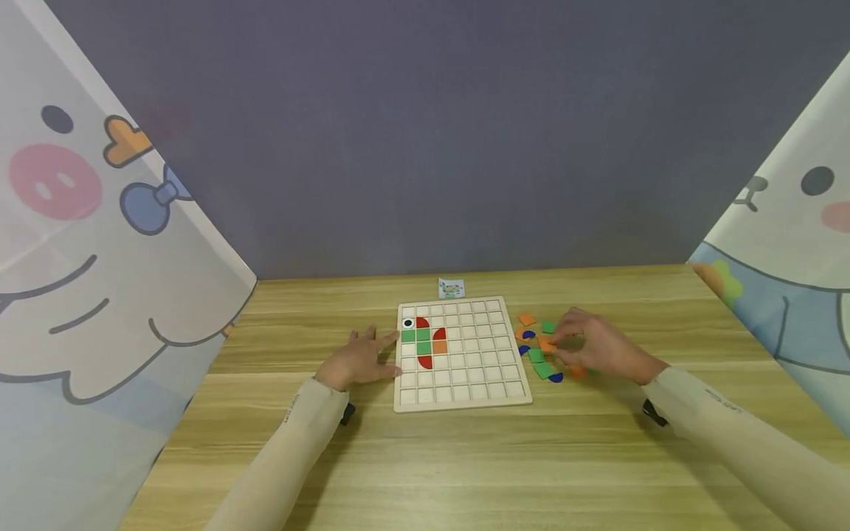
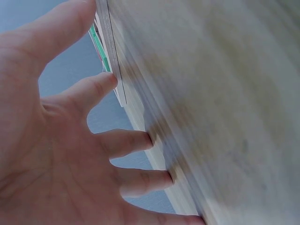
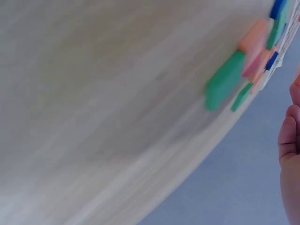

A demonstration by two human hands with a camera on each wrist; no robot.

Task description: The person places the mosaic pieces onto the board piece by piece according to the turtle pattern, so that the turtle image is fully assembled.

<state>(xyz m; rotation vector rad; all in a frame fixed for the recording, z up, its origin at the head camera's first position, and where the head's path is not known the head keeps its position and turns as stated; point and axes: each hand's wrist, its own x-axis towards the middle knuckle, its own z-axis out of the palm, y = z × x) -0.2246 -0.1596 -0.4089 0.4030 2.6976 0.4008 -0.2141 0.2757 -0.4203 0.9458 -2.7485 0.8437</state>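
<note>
A wooden grid board (image 1: 465, 376) lies on the table, with green, red and orange tiles and a round eye piece (image 1: 408, 323) set in its left squares. At its left edge my left hand (image 1: 358, 360) rests with fingers spread; in the left wrist view, thumb and index fingertip touch the board's side while the other fingertips meet the table. Right of the board, my right hand (image 1: 600, 348) pinches an orange square tile (image 1: 546, 344) between thumb and fingers, over a loose group of tiles. Only part of the right hand (image 3: 290, 136) shows in the right wrist view.
Around the right hand lie green tiles (image 1: 543, 370), blue rounded pieces (image 1: 555, 377) and another orange tile (image 1: 527, 318). A small picture card (image 1: 451, 288) lies behind the board. A grey panel (image 1: 425, 147) rises at the table's back edge, with cartoon-printed panels on both sides.
</note>
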